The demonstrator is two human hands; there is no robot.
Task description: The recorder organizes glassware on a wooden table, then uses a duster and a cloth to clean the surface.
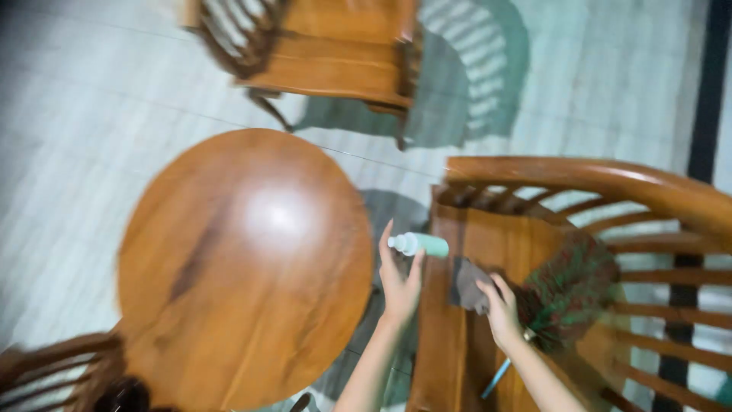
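Pinching green bottle point(422, 244) at left hand point(398, 284) fingertips, right hand point(499, 309) fingers grasping grey cloth point(469, 284), wooden chair point(534, 252) beneath

Wooden chair seat point(442, 343) bearing green bottle point(421, 244), grey cloth point(467, 284), feather duster point(568, 294), beside bare round wooden table point(244, 267)

Surroundings: wooden furniture on pale floor.
Round wooden table point(244, 267) at centre-left; slatted wooden chair point(328, 53) at top edge; another chair point(53, 370) at bottom-left corner; tiled floor point(76, 152).
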